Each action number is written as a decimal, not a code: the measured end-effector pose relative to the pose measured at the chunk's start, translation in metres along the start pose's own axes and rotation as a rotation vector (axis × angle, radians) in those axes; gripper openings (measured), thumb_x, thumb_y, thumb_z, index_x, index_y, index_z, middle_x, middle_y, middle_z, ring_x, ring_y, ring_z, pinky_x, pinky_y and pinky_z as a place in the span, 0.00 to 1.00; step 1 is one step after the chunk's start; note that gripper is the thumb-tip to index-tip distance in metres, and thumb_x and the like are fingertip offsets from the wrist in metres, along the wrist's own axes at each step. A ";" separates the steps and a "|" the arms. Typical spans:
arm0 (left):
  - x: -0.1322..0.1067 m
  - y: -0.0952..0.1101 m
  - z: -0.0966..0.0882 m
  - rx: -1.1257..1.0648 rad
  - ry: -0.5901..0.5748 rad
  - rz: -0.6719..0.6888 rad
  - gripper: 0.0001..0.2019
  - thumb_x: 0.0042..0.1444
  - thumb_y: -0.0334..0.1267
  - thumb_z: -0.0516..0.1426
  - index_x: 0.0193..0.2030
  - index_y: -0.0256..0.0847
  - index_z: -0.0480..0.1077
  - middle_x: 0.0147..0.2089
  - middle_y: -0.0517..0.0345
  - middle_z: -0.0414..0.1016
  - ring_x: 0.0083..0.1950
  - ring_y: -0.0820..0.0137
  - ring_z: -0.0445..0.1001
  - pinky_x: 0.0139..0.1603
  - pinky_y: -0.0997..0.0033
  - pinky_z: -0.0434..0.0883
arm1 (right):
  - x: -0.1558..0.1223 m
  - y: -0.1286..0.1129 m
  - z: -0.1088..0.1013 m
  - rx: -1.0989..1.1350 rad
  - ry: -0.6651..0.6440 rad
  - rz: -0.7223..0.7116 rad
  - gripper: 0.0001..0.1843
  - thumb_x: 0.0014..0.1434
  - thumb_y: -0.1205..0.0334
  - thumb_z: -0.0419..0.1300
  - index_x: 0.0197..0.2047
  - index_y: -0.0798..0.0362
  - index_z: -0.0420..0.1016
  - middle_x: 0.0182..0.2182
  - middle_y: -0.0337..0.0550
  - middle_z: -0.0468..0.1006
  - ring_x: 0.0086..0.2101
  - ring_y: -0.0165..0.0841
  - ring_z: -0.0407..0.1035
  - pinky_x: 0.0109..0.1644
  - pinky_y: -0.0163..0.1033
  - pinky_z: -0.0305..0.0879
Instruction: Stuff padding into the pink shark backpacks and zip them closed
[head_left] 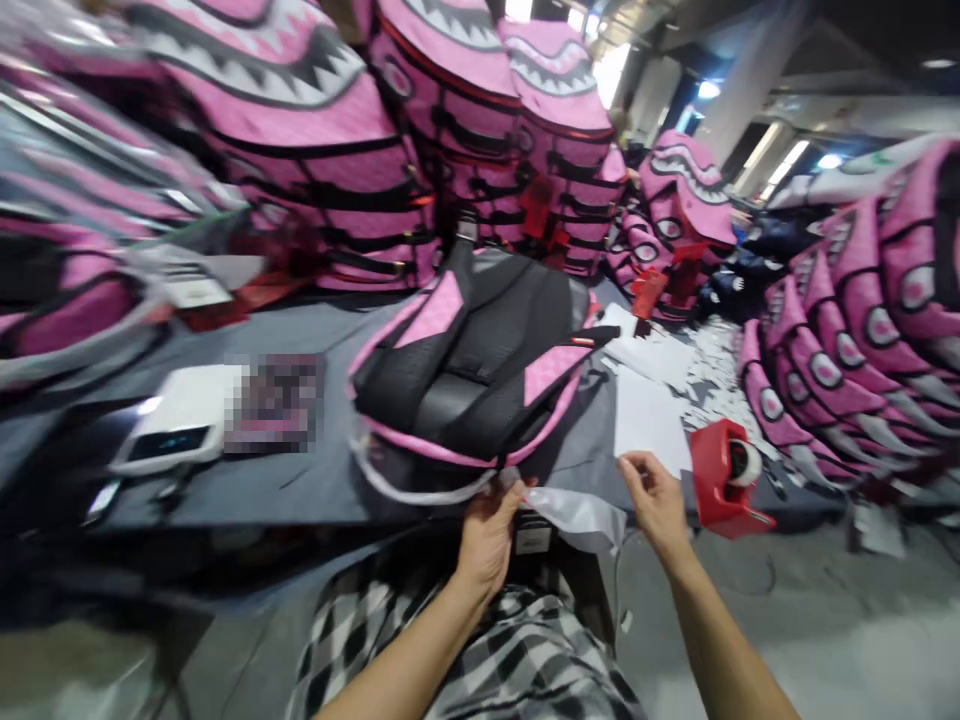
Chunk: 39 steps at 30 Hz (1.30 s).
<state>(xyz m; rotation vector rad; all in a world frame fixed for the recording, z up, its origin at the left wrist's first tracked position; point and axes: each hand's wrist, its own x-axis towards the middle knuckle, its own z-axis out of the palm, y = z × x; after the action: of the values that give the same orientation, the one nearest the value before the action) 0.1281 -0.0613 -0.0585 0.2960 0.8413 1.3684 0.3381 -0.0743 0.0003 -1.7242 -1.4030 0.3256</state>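
Observation:
A black-and-pink backpack lies on the table with its straps and padded back facing up. White translucent plastic shows along its near edge and trails to the right over the table edge. My left hand is closed at that near edge, thumb on top, pinching the plastic. To the right, my right hand has thumb and fingertips together at the near left corner of a white paper sheet. A red tape dispenser with a roll in it stands just right of this hand.
Pink backpacks with toothed patterns stand along the back; more pink bags line the right. White slips are scattered beyond the sheet. On the left sit a white scale-like device and plastic-wrapped bags. The grey table ends before me.

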 end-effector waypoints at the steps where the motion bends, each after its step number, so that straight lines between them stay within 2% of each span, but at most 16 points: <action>1: -0.001 0.000 0.000 0.003 0.002 -0.011 0.24 0.33 0.48 0.75 0.33 0.39 0.74 0.33 0.61 0.81 0.38 0.65 0.81 0.50 0.63 0.76 | -0.002 0.015 -0.027 -0.035 0.104 0.063 0.22 0.59 0.41 0.58 0.35 0.53 0.77 0.29 0.42 0.77 0.26 0.31 0.64 0.31 0.36 0.61; 3: 0.000 -0.001 -0.001 0.016 0.036 -0.011 0.25 0.32 0.48 0.75 0.34 0.40 0.73 0.33 0.65 0.80 0.35 0.68 0.80 0.48 0.65 0.77 | -0.009 0.042 -0.082 -0.093 0.321 0.201 0.26 0.55 0.36 0.59 0.33 0.53 0.76 0.27 0.41 0.76 0.26 0.31 0.64 0.32 0.36 0.61; 5: 0.004 -0.004 -0.002 0.033 0.093 0.009 0.26 0.30 0.47 0.76 0.34 0.40 0.73 0.33 0.67 0.79 0.34 0.70 0.79 0.49 0.64 0.78 | -0.018 0.064 -0.127 -0.126 0.483 0.325 0.30 0.48 0.32 0.60 0.32 0.54 0.76 0.28 0.43 0.77 0.29 0.33 0.65 0.35 0.37 0.62; 6: 0.006 -0.005 -0.002 0.044 0.119 0.017 0.26 0.29 0.46 0.76 0.34 0.40 0.73 0.33 0.67 0.79 0.34 0.71 0.79 0.50 0.64 0.78 | -0.022 0.073 -0.143 -0.135 0.521 0.380 0.32 0.44 0.30 0.61 0.31 0.54 0.76 0.28 0.44 0.77 0.30 0.34 0.66 0.36 0.38 0.62; 8: 0.009 -0.007 -0.003 0.077 0.143 0.004 0.27 0.27 0.47 0.77 0.33 0.40 0.73 0.33 0.68 0.79 0.34 0.73 0.78 0.53 0.67 0.78 | -0.029 0.088 -0.162 -0.136 0.524 0.471 0.34 0.38 0.28 0.62 0.29 0.54 0.77 0.26 0.45 0.77 0.28 0.34 0.66 0.34 0.38 0.60; 12: 0.009 -0.006 -0.008 0.176 0.125 -0.047 0.30 0.25 0.53 0.76 0.34 0.41 0.74 0.33 0.66 0.79 0.39 0.71 0.80 0.56 0.70 0.76 | -0.033 0.105 -0.158 -0.060 0.476 0.581 0.37 0.40 0.26 0.61 0.28 0.56 0.81 0.21 0.45 0.75 0.25 0.33 0.64 0.27 0.36 0.54; 16: 0.010 -0.005 -0.013 0.199 0.121 -0.081 0.30 0.25 0.54 0.77 0.34 0.41 0.74 0.35 0.65 0.80 0.41 0.69 0.80 0.60 0.65 0.75 | -0.021 0.110 -0.148 0.014 0.472 0.582 0.36 0.38 0.27 0.64 0.27 0.57 0.82 0.23 0.46 0.78 0.26 0.34 0.66 0.30 0.36 0.57; 20: 0.010 -0.004 -0.011 0.199 0.132 -0.059 0.31 0.23 0.53 0.77 0.33 0.41 0.73 0.34 0.65 0.79 0.40 0.70 0.80 0.63 0.63 0.73 | -0.009 0.107 -0.148 0.051 0.479 0.553 0.32 0.33 0.31 0.68 0.23 0.56 0.78 0.22 0.45 0.78 0.27 0.35 0.66 0.33 0.38 0.59; 25: 0.009 -0.004 -0.010 0.206 0.127 -0.018 0.31 0.22 0.54 0.77 0.33 0.41 0.74 0.34 0.66 0.79 0.39 0.70 0.80 0.60 0.64 0.75 | -0.033 0.092 -0.149 0.115 0.550 0.486 0.24 0.39 0.38 0.69 0.25 0.52 0.72 0.23 0.42 0.76 0.28 0.33 0.65 0.33 0.36 0.59; 27: 0.011 -0.006 -0.011 0.197 0.129 -0.019 0.30 0.24 0.53 0.77 0.34 0.41 0.74 0.34 0.66 0.79 0.38 0.71 0.79 0.58 0.66 0.76 | -0.050 0.089 -0.142 0.183 0.585 0.496 0.24 0.43 0.38 0.68 0.27 0.50 0.69 0.21 0.38 0.73 0.24 0.30 0.62 0.29 0.35 0.57; 29: 0.013 -0.008 -0.011 0.191 0.131 -0.017 0.29 0.26 0.52 0.77 0.34 0.41 0.74 0.34 0.66 0.79 0.36 0.72 0.79 0.57 0.67 0.76 | -0.063 0.087 -0.123 0.285 0.595 0.525 0.26 0.47 0.36 0.65 0.25 0.48 0.61 0.17 0.32 0.64 0.20 0.27 0.56 0.24 0.33 0.52; 32: 0.011 -0.009 -0.007 0.172 0.141 0.031 0.28 0.27 0.50 0.76 0.33 0.40 0.74 0.33 0.65 0.79 0.34 0.72 0.78 0.52 0.65 0.78 | -0.067 0.072 -0.071 0.477 0.493 0.562 0.30 0.49 0.34 0.63 0.24 0.47 0.52 0.17 0.28 0.55 0.18 0.25 0.49 0.20 0.31 0.46; 34: 0.007 -0.009 -0.003 0.152 0.147 0.051 0.27 0.29 0.50 0.76 0.34 0.39 0.73 0.33 0.64 0.79 0.33 0.71 0.78 0.47 0.64 0.78 | -0.064 0.046 -0.029 0.625 0.276 0.567 0.30 0.50 0.35 0.65 0.26 0.47 0.54 0.18 0.28 0.54 0.18 0.25 0.48 0.19 0.31 0.47; 36: 0.003 -0.009 0.001 0.147 0.138 0.053 0.26 0.31 0.50 0.74 0.34 0.38 0.73 0.33 0.62 0.78 0.33 0.70 0.77 0.43 0.65 0.77 | -0.058 0.010 0.005 0.721 -0.044 0.476 0.26 0.54 0.36 0.64 0.29 0.48 0.58 0.18 0.28 0.56 0.19 0.25 0.50 0.21 0.31 0.49; 38: 0.002 -0.009 0.004 0.164 0.116 0.062 0.25 0.33 0.51 0.73 0.33 0.38 0.72 0.32 0.61 0.77 0.33 0.69 0.77 0.40 0.65 0.75 | -0.048 -0.027 0.027 0.644 -0.338 0.241 0.22 0.61 0.39 0.61 0.32 0.49 0.62 0.21 0.29 0.60 0.22 0.25 0.53 0.26 0.32 0.54; 39: 0.003 -0.009 0.004 0.173 0.110 0.080 0.24 0.34 0.51 0.73 0.33 0.38 0.72 0.31 0.60 0.77 0.33 0.68 0.77 0.40 0.65 0.74 | -0.040 -0.042 0.035 0.541 -0.438 0.087 0.21 0.63 0.41 0.59 0.33 0.50 0.64 0.22 0.31 0.62 0.24 0.26 0.56 0.29 0.32 0.56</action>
<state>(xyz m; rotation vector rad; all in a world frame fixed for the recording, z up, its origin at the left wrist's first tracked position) 0.1375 -0.0594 -0.0621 0.3949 1.0516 1.3983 0.2735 -0.0950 -0.0015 -1.3059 -1.3700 1.0787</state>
